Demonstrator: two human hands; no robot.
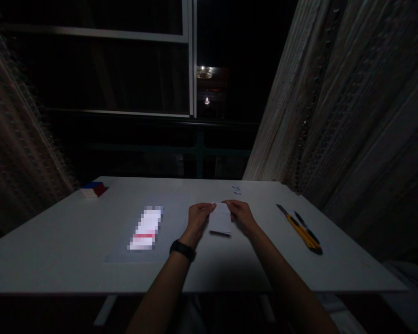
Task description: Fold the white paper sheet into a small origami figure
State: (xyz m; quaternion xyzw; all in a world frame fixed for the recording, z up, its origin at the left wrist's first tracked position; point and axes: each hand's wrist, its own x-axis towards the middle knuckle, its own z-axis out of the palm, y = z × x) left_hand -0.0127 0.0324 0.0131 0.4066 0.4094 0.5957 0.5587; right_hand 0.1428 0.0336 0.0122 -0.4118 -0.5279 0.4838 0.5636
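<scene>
A small folded sheet of white paper (pixel 220 219) is held up just above the table between my two hands. My left hand (pixel 198 218), with a dark band on its wrist, pinches the paper's upper left corner. At the upper right corner, the fingers of my right hand (pixel 242 214) are closed on the same paper. Its lower edge hangs free, and the layers part slightly there. Left of my hands, a lit phone (pixel 146 228) with a blurred-out screen lies on a larger white sheet (pixel 176 222).
On the white table (pixel 66 250), a yellow utility knife (pixel 301 232) and a black pen (pixel 305 226) lie at the right. A coloured cube (pixel 94 189) sits at the far left. Small dark marks or pieces (pixel 236 190) show near the back edge. Curtains (pixel 282 88) hang beside the dark window.
</scene>
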